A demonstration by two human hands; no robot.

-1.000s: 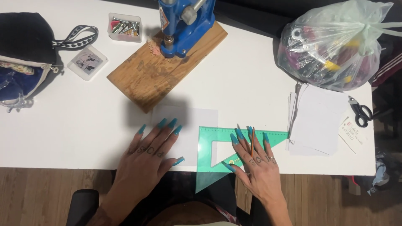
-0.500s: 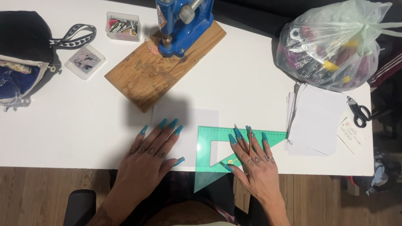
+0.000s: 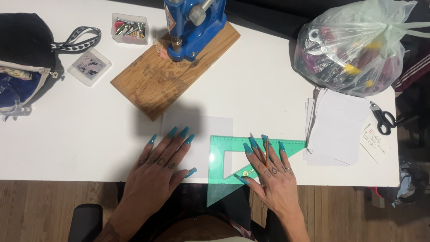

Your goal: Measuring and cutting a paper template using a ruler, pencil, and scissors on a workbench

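A sheet (image 3: 204, 143) of pale, translucent material is being held flat on the white table (image 3: 80, 148), near its front edge, and a green set square (image 3: 224, 172) is laid over the sheet's right part, its lower corner hanging past the table edge. The step in hand appears to be lining up the set square on the sheet for marking. A line along the set square's top edge seems to be called for next, with steady downward pressure so that neither piece slips.

The left hand (image 3: 159, 168) is laid palm down on the sheet's left part, its 4 fingers spread and pointing away from the body, the thumb out to the right; nothing is gripped. The right hand (image 3: 271, 172) is pressed flat on the set square, fingers splayed, and a slim orange pencil (image 3: 267, 152) is seen tucked between 2 of them, tip pointing forward. Whether the pencil is pinched firmly or only resting there cannot be told.

A blue press (image 3: 192, 24) on a wooden board (image 3: 156, 80) stands further back, well apart from both hands.
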